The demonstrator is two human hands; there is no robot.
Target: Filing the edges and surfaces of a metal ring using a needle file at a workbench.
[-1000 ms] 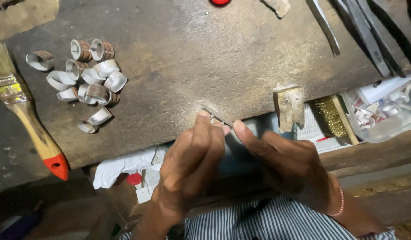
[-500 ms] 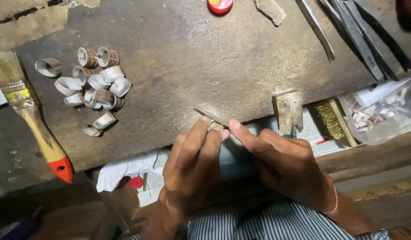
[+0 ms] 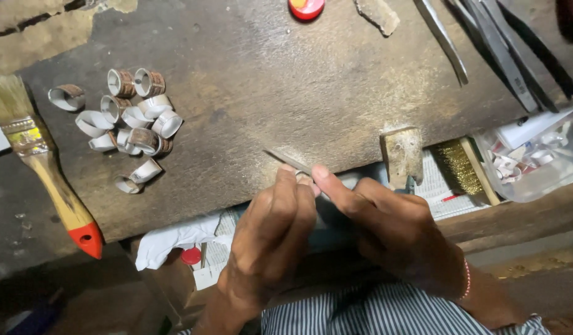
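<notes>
Two hands at the near edge of the bench [image 3: 311, 74], working close together over one small ring [image 3: 304, 178]. Left hand [image 3: 271, 239] curled, fingers [image 3: 286, 186] pinched together on the ring, holding it just off the bench edge, probably so the piece stays steady and its rim faces the tool. Right hand [image 3: 392, 229] closed around a thin metal file [image 3: 286, 160], index finger stretched along it, tip of the tool angled up and left onto the worn wood, lying against the ring; likely braced there for control. Ring mostly hidden between the left fingertips, only a sliver of pale metal showing, touching the file and just beside the right forefinger.

Near the right hand, a small wooden peg [image 3: 402, 154] jutting from the bench edge, dusted pale. Well apart at the left, a loose heap of similar rings [image 3: 128, 124], and a paintbrush [image 3: 41, 161] with a red-tipped handle beside them. Along the far right, several long dark hand tools [image 3: 503, 56]; below them a clear plastic tub [image 3: 534, 158] of scraps and a brass wire brush [image 3: 457, 167]. Under the bench edge, a white cloth [image 3: 175, 239]. Striped clothing [image 3: 373, 313] at the bottom.
</notes>
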